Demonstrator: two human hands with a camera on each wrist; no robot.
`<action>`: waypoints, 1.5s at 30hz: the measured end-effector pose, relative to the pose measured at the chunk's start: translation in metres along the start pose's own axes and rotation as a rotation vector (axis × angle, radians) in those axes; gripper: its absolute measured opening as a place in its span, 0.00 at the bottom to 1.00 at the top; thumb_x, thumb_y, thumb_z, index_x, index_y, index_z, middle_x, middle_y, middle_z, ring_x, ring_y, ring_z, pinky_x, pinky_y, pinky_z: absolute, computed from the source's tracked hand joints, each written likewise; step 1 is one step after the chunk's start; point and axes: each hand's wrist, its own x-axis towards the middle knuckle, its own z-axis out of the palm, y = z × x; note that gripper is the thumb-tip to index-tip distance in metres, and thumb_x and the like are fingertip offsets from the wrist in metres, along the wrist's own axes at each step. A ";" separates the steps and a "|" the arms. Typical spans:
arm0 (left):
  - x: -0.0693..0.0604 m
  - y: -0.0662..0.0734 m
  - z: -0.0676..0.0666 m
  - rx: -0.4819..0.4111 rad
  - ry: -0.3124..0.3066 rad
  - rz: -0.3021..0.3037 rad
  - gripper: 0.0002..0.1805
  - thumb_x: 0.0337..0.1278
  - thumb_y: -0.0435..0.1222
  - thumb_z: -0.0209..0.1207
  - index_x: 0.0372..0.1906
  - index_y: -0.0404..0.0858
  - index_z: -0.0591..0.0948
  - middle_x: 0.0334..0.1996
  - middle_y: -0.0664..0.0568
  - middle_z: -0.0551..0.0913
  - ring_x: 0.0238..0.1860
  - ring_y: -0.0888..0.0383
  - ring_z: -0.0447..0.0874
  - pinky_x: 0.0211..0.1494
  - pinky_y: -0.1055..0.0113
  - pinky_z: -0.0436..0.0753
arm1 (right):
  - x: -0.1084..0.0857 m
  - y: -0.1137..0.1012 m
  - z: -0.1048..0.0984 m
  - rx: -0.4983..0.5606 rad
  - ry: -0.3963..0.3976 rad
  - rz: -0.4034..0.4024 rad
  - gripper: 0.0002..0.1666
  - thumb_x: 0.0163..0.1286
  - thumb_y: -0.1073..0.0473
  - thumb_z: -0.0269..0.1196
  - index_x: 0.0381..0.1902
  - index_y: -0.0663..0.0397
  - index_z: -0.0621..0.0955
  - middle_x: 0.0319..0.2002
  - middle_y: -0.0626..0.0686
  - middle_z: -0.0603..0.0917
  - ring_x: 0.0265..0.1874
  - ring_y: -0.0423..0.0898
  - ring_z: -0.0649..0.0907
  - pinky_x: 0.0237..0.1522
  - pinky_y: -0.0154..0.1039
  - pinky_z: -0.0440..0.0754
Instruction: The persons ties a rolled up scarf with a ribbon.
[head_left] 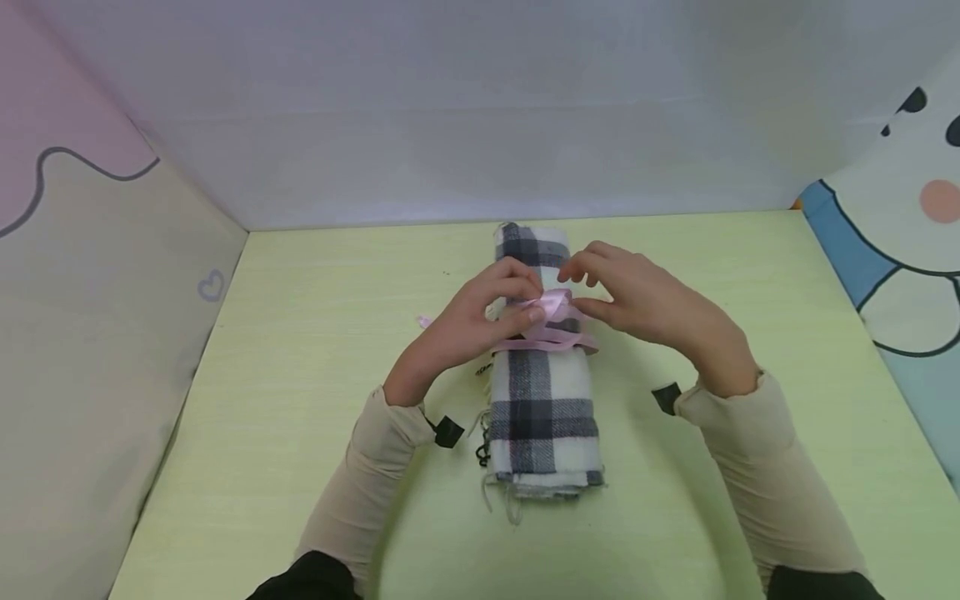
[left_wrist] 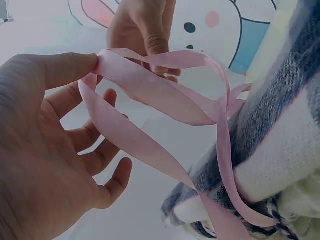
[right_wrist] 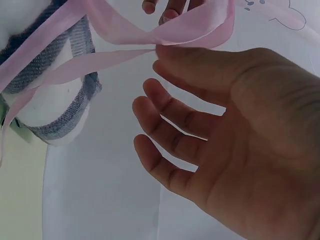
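Observation:
A rolled, fringed scarf [head_left: 546,392] in grey, navy and white checks lies lengthwise on the table, with a pink satin ribbon [head_left: 555,340] around its middle. My left hand [head_left: 487,308] pinches a loop of this ribbon [left_wrist: 145,90] between thumb and index finger, above the scarf. Its other fingers spread loosely below. Opposite it, my right hand [head_left: 645,300] holds a narrow part of the ribbon [right_wrist: 100,61] at the tip of its thumb [right_wrist: 185,60], index finger behind, remaining fingers loosely bent. The ribbon's crossing near the scarf is partly hidden in the head view.
The pale yellow-green table [head_left: 315,333] extends on both sides of the scarf. A white wall panel [head_left: 480,150] stands along its back edge, with printed panels at left and right. Dark fringe strands [head_left: 483,442] stick out from the scarf's left side.

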 end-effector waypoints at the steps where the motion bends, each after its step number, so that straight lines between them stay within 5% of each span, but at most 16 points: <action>1: 0.000 -0.001 0.000 -0.007 0.006 0.002 0.03 0.72 0.30 0.61 0.43 0.37 0.85 0.51 0.48 0.75 0.50 0.54 0.73 0.53 0.59 0.73 | -0.002 -0.001 0.000 0.007 -0.004 0.006 0.17 0.73 0.65 0.67 0.58 0.57 0.80 0.54 0.54 0.82 0.51 0.54 0.82 0.53 0.53 0.82; 7: -0.003 -0.004 0.003 -0.028 0.039 -0.009 0.04 0.74 0.32 0.60 0.44 0.38 0.85 0.49 0.49 0.78 0.52 0.55 0.75 0.58 0.58 0.74 | -0.019 -0.004 0.007 0.116 0.099 0.032 0.16 0.80 0.64 0.58 0.63 0.56 0.77 0.57 0.54 0.82 0.50 0.50 0.83 0.53 0.51 0.82; 12: -0.006 -0.006 0.005 -0.062 0.046 -0.079 0.05 0.75 0.36 0.60 0.46 0.42 0.84 0.43 0.53 0.83 0.48 0.57 0.77 0.60 0.55 0.75 | -0.025 -0.006 0.027 0.279 0.184 0.092 0.26 0.78 0.55 0.63 0.69 0.54 0.73 0.59 0.52 0.81 0.53 0.49 0.82 0.57 0.52 0.80; 16: -0.007 -0.011 0.008 -0.114 0.034 -0.074 0.06 0.77 0.37 0.59 0.46 0.42 0.84 0.42 0.53 0.83 0.46 0.56 0.78 0.56 0.56 0.76 | -0.022 -0.006 0.045 0.291 0.226 0.034 0.33 0.74 0.59 0.68 0.71 0.58 0.69 0.63 0.59 0.78 0.55 0.53 0.81 0.56 0.53 0.81; 24: -0.009 -0.020 0.013 -0.121 0.037 -0.089 0.09 0.77 0.40 0.58 0.46 0.39 0.83 0.40 0.54 0.81 0.41 0.55 0.78 0.47 0.61 0.76 | -0.020 0.004 0.062 0.270 0.370 -0.049 0.25 0.72 0.72 0.64 0.64 0.60 0.74 0.58 0.59 0.80 0.43 0.46 0.84 0.43 0.36 0.81; 31: -0.011 -0.024 0.012 -0.029 0.040 -0.108 0.11 0.77 0.43 0.59 0.46 0.40 0.85 0.40 0.57 0.83 0.43 0.59 0.79 0.53 0.61 0.78 | -0.028 0.011 0.059 0.318 0.371 -0.067 0.24 0.72 0.76 0.60 0.62 0.55 0.79 0.57 0.54 0.82 0.39 0.40 0.79 0.41 0.31 0.77; 45: -0.009 -0.017 0.017 0.163 0.117 -0.102 0.12 0.79 0.49 0.56 0.48 0.49 0.85 0.25 0.56 0.83 0.25 0.60 0.74 0.36 0.65 0.74 | -0.031 0.006 0.058 0.412 0.253 -0.019 0.19 0.80 0.69 0.53 0.59 0.49 0.83 0.44 0.53 0.85 0.29 0.45 0.79 0.33 0.37 0.77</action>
